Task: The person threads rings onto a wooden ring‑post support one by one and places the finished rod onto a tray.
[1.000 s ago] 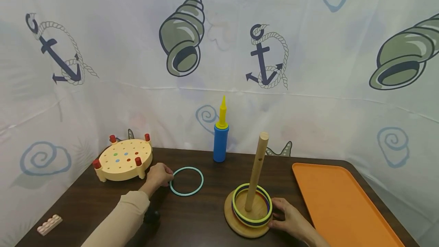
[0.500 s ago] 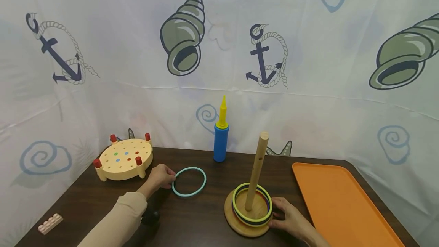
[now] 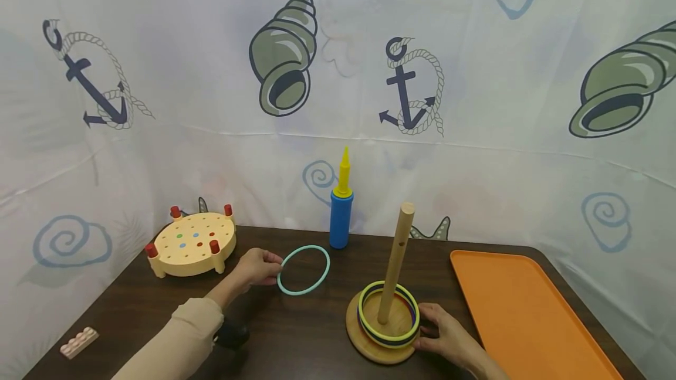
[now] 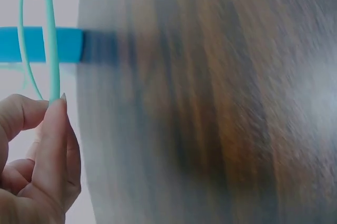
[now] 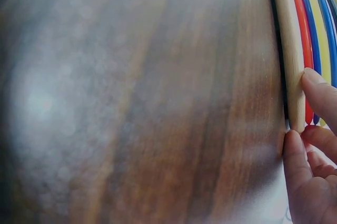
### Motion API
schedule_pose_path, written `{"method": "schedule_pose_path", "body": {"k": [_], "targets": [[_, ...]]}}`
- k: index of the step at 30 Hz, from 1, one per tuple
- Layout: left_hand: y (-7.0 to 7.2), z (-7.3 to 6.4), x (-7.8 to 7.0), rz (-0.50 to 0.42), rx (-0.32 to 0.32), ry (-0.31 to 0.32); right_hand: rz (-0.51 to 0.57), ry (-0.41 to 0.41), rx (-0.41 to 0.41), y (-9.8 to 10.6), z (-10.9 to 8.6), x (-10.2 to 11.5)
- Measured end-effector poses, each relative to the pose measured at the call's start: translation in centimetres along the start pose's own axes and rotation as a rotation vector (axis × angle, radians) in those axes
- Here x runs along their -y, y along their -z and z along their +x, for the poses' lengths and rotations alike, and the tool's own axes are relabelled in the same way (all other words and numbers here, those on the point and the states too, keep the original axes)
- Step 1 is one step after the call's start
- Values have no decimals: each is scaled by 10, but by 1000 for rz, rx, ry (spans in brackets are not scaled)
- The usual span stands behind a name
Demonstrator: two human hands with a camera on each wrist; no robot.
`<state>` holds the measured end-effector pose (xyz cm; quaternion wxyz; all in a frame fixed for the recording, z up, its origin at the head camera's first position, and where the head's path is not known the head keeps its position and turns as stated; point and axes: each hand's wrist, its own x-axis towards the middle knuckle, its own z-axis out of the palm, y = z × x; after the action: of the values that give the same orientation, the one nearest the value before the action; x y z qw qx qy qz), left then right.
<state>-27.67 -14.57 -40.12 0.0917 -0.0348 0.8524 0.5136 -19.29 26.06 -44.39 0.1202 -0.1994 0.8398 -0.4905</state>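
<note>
A thin teal ring (image 3: 303, 270) is pinched at its left edge by my left hand (image 3: 257, 267). The left wrist view shows thumb and finger meeting on the teal ring (image 4: 51, 40), which appears raised off the table. To the right stands a wooden ring-toss stand (image 3: 397, 263) with an upright peg and a round base. Stacked around its peg are several rings, a yellow ring (image 3: 389, 342) on top. My right hand (image 3: 446, 336) grips the right edge of the base. Red, blue and yellow rings sit just above the wooden base (image 5: 292, 50) in the right wrist view.
A blue hand pump (image 3: 340, 219) with a yellow nozzle stands at the table's back edge. At the left is a cream round pegboard (image 3: 192, 245) with red-tipped legs. A pale pink studded block (image 3: 79, 343) lies front left. An orange tray (image 3: 528, 315) occupies the right side.
My left hand has moved right with the teal ring, which now sits higher and more tilted than before. The right hand and the stand have stayed put.
</note>
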Motion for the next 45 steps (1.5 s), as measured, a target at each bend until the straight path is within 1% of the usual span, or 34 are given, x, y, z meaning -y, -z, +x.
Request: {"method": "schedule_pose_path", "body": {"k": [3, 7, 11, 15, 21, 25, 31, 35, 42, 45], "targets": [[0, -3, -7, -44, 29, -41, -8, 9, -2, 0, 0, 0], [-1, -7, -18, -106, 77, -113, -7, 14, -2, 0, 0, 1], [-4, -10, -31, -162, 99, -152, -7, 15, -4, 0, 0, 1], [-7, -15, -45, -215, 111, -168, -7, 14, -7, 0, 0, 1], [-10, -22, -71, -305, 138, -162, 1, 15, -6, 1, 1, 0], [-13, -30, -90, -348, 162, -178, 5, 13, -7, 1, 1, 0], [-22, -40, -115, -413, 211, -222, -3, 24, -4, 2, 2, -1], [-30, -44, -128, -443, 230, -253, -3, 20, -1, 3, 2, -1], [-44, -48, -151, -466, 239, -264, 7, 4, 3, 3, 1, -1], [-50, -49, -158, -471, 244, -273, 13, -3, 3, 3, 1, -1]]}}
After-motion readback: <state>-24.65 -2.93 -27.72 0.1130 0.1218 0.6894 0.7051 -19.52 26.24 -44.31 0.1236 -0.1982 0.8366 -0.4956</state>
